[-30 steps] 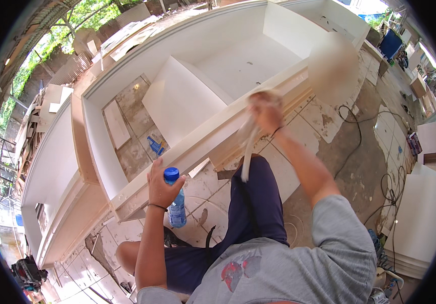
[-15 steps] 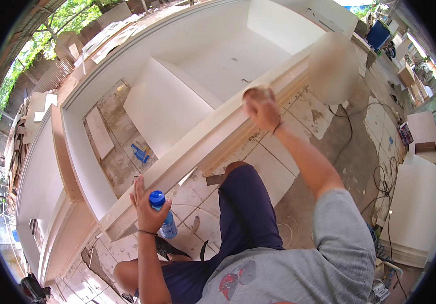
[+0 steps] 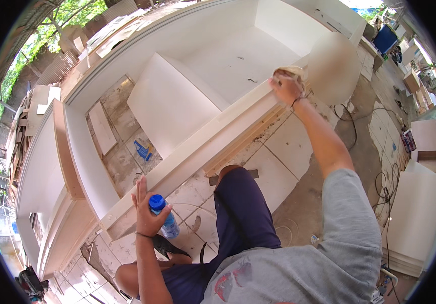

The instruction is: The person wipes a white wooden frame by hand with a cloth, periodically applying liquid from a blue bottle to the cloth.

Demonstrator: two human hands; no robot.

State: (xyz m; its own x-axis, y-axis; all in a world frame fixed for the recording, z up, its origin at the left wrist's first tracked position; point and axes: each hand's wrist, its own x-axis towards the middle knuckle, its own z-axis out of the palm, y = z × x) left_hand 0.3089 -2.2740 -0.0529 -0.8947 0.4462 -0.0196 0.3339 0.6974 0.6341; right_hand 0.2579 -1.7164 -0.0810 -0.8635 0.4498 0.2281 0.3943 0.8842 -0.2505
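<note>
My right hand (image 3: pixel 286 90) grips a bunched beige rag (image 3: pixel 295 72) and presses it on the far right part of a long pale cabinet rail (image 3: pixel 192 147). In the crook of my left hand (image 3: pixel 149 215), a clear blue bottle with a blue cap (image 3: pixel 157 202) is held by the thumb. The fingers of that hand reach up against the near left end of the rail. The rail forms the near edge of a large white cabinet carcass (image 3: pixel 218 61) lying on the floor, with a white divider panel (image 3: pixel 170 106) inside it.
A blue tool or packet (image 3: pixel 143 151) lies on the tiles inside the frame. Another cabinet piece (image 3: pixel 43 187) stands at the left. Stacked boards (image 3: pixel 405 218) and black cables (image 3: pixel 387 187) are at the right. A person, blurred, is beyond my right hand.
My right hand has slid the rag along the rail, away and to the right. My left hand stays at the rail's near end with the bottle.
</note>
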